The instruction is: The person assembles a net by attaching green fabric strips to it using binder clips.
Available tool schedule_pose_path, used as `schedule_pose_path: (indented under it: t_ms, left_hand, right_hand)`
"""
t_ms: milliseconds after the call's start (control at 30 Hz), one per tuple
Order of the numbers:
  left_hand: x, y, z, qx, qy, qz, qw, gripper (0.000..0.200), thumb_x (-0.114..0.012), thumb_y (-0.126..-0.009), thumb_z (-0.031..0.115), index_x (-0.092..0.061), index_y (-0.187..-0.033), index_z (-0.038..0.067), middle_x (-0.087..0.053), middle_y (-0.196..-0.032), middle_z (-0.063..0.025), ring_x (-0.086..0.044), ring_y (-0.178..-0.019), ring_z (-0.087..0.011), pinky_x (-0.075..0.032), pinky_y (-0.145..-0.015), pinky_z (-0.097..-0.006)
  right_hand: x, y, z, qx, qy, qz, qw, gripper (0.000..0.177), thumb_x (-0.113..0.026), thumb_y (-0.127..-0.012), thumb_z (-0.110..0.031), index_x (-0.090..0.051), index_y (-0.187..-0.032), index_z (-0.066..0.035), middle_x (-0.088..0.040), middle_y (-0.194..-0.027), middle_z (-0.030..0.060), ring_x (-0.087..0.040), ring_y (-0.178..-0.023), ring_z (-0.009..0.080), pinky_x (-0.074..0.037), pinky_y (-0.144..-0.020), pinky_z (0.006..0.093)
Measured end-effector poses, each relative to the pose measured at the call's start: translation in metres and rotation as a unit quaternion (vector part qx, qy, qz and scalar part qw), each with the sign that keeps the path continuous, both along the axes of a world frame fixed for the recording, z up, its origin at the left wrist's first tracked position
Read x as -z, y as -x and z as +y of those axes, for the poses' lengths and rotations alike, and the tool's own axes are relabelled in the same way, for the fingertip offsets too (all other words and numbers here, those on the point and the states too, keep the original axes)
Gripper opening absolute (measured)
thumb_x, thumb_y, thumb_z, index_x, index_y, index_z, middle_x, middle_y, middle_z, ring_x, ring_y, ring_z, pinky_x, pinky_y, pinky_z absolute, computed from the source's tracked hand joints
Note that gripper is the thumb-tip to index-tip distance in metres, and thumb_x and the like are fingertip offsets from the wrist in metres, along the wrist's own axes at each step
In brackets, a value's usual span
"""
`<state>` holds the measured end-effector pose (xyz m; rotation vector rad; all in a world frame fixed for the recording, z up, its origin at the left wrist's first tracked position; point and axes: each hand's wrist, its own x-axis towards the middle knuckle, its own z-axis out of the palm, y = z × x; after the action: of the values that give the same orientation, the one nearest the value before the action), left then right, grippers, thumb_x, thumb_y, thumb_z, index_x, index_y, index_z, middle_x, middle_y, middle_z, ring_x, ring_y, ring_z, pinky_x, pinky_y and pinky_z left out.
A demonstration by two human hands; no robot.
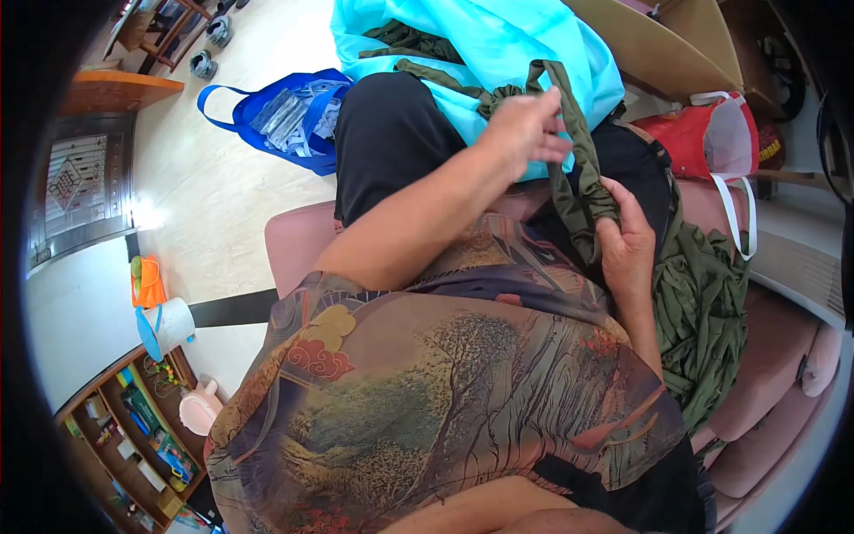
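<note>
Two bare hands work an olive-green fabric strip (pixel 578 147) over the lap of a person seated on a pink sofa (pixel 298 240), seen from above by a head-worn camera. The left hand (pixel 525 132) reaches forward to the mouth of a turquoise bag (pixel 498 40) lying on the knees, its fingers nearly straight and laid against the strip; whether the thumb pinches it from underneath cannot be told. The right hand (pixel 627 245) sits closer to the body, fingers curled shut around a gathered, bunched part of the same strip. The strip runs in a loop from the bag, across the left fingertips, and down into the right fist. More green strips show inside the bag, and a loose pile of green strips (pixel 703 311) lies on the sofa just beside the right wrist. A blue bag (pixel 258 111) of grey pieces stands on the floor to the left, and a red bag (pixel 689 138) with white handles rests beyond the pile. Handling this well seems to call for a firm right-hand grip as the anchor while the left fingers smooth the strip flat, so it stays untwisted and clear of the others in the bag
</note>
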<state>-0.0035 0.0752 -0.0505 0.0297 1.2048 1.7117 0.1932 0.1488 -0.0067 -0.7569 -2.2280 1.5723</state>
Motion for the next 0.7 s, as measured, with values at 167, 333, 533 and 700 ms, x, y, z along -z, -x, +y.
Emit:
schedule_pose_path:
  t_ms: [167, 333, 533, 700]
  left_hand:
    - [0.007, 0.006, 0.006, -0.024, -0.012, -0.027, 0.999, 0.027, -0.057, -0.096, 0.028, -0.060, -0.089, 0.002, -0.065, -0.081, -0.0099, -0.065, -0.069, -0.0246, -0.056, -0.066, -0.0400]
    - [-0.003, -0.050, -0.004, 0.072, 0.004, -0.044, 0.996, 0.020, -0.061, -0.095, 0.023, -0.062, -0.088, 0.005, -0.063, -0.078, -0.0045, -0.063, -0.069, -0.0172, -0.055, -0.064, -0.0326]
    - [-0.012, -0.030, -0.012, 0.070, 0.012, 0.046, 0.996, 0.026, -0.063, -0.094, 0.028, -0.062, -0.097, 0.002, -0.063, -0.088, -0.0085, -0.065, -0.081, -0.0213, -0.057, -0.074, -0.0369]
    - [-0.012, 0.001, -0.003, 0.014, -0.031, -0.003, 0.999, 0.025, -0.063, -0.093, 0.030, -0.062, -0.092, 0.005, -0.067, -0.089, -0.0085, -0.066, -0.082, -0.0173, -0.055, -0.068, -0.0285]
  right_hand:
    - [0.011, 0.000, -0.007, -0.018, 0.006, -0.001, 1.000, 0.043, -0.050, -0.084, 0.005, -0.056, -0.125, -0.003, -0.068, -0.098, 0.0089, -0.061, -0.088, 0.0095, -0.048, -0.079, 0.0233]
    - [0.006, 0.011, -0.011, 0.026, -0.039, -0.004, 0.999, 0.046, -0.052, -0.084, 0.003, -0.053, -0.129, -0.004, -0.067, -0.096, 0.0111, -0.061, -0.086, 0.0094, -0.048, -0.078, 0.0241]
    - [0.014, 0.004, -0.001, 0.000, -0.043, 0.017, 0.999, 0.047, -0.052, -0.084, 0.004, -0.052, -0.130, -0.005, -0.067, -0.097, 0.0089, -0.060, -0.086, 0.0087, -0.048, -0.076, 0.0240]
    - [0.006, 0.009, -0.005, -0.012, -0.009, 0.004, 1.000, 0.039, -0.054, -0.087, 0.001, -0.053, -0.126, -0.001, -0.068, -0.096, 0.0081, -0.061, -0.085, 0.0090, -0.048, -0.076, 0.0234]
